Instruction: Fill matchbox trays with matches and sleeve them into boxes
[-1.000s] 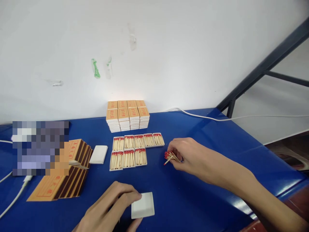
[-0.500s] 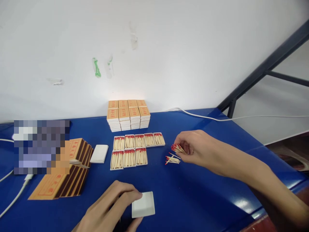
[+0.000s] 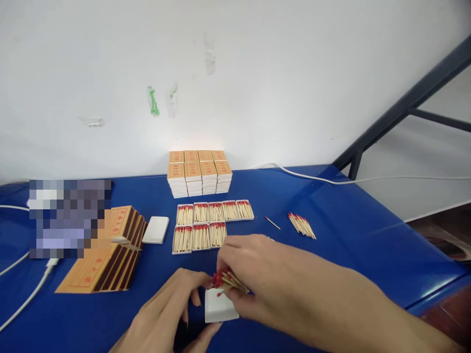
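Note:
My right hand (image 3: pixel 257 274) is closed on a bunch of red-tipped matches (image 3: pixel 226 280) and holds them just over a small white tray (image 3: pixel 217 306) near the table's front edge. My left hand (image 3: pixel 169 314) rests beside that tray, its fingers and thumb pinching the tray's left side. Behind them lie two rows of white trays filled with matches (image 3: pixel 206 225). A loose bunch of matches (image 3: pixel 301 224) and a single match (image 3: pixel 273 223) lie on the blue table (image 3: pixel 349 235) to the right.
Stacked orange matchboxes (image 3: pixel 199 172) stand against the white wall. Orange box sleeves (image 3: pixel 103 260) lie at the left beside an upturned white tray (image 3: pixel 156 229). White cables (image 3: pixel 25 294) run at the left edge and along the back right. A dark metal frame rises at the right.
My right hand picked up a bunch of matches from the right of the filled trays and carried it forward and left to the white tray by my left hand. The view shifted slightly.

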`<act>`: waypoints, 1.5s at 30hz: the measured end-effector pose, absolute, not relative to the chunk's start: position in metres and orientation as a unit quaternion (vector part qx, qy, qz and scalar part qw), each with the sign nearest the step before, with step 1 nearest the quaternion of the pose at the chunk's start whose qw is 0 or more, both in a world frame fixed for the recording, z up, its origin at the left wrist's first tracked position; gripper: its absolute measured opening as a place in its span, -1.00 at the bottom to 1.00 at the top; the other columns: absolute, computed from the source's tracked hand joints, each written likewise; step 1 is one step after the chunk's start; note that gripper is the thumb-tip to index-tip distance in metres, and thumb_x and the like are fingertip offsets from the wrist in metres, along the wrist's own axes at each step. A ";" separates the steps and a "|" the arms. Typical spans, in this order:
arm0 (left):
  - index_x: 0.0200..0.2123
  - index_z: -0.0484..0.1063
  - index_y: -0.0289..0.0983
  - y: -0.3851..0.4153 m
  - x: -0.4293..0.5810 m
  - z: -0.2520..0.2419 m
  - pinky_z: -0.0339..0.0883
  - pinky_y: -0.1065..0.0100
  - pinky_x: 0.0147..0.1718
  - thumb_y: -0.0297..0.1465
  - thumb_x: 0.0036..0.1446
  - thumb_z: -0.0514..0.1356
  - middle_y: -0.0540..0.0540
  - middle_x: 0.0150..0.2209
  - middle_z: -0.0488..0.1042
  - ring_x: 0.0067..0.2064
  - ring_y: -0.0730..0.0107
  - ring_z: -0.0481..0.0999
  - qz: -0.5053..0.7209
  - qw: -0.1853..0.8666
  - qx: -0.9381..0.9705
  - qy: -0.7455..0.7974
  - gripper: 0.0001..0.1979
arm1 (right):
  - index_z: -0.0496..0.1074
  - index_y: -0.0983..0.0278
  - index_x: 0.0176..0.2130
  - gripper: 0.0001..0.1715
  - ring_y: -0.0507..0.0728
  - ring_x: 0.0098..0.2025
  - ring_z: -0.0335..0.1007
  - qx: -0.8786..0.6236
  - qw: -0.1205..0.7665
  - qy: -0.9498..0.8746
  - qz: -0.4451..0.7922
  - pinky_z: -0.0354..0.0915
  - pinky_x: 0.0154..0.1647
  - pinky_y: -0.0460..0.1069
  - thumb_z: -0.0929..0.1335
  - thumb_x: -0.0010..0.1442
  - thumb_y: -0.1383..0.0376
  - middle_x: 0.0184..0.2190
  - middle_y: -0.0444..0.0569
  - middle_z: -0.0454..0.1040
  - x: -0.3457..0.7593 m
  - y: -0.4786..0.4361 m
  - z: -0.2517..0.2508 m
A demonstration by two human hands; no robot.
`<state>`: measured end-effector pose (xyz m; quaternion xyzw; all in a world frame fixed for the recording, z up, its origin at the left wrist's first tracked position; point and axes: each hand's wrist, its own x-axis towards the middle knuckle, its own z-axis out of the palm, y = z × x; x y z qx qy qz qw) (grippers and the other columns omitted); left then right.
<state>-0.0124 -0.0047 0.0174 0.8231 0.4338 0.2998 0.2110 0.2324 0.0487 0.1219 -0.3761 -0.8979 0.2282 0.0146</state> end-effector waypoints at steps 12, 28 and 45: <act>0.11 0.36 0.01 -0.004 -0.007 0.019 0.57 0.61 -0.42 -0.38 0.24 0.41 0.20 -0.32 0.58 -0.45 0.55 0.63 0.355 0.246 0.775 0.461 -0.55 | 0.55 0.22 -0.26 -0.88 0.17 -0.27 0.55 -0.270 -0.009 -0.957 0.103 0.42 -0.18 0.08 0.50 0.30 0.43 -0.29 -0.08 0.63 0.214 0.039 0.119; 0.43 0.18 0.06 -0.010 -0.012 0.011 0.61 0.56 -0.37 -0.35 0.29 0.37 0.15 -0.20 0.62 -0.43 0.55 0.63 0.315 0.259 0.767 0.497 -0.27 | 0.60 0.31 -0.03 -0.73 0.18 -0.05 0.60 -0.292 0.002 -0.941 0.173 0.50 -0.03 0.05 0.45 0.32 0.55 -0.06 0.01 0.66 0.215 0.037 0.110; 0.26 0.35 0.06 -0.008 -0.014 0.015 0.60 0.60 -0.29 -0.28 0.39 0.41 0.16 -0.15 0.62 -0.34 0.55 0.65 0.309 0.272 0.787 0.460 -0.53 | 0.54 0.13 0.11 -0.75 0.03 0.01 0.54 -0.375 0.212 -0.825 0.365 0.43 0.04 -0.08 0.47 0.50 0.40 -0.01 -0.18 0.61 0.245 0.020 0.067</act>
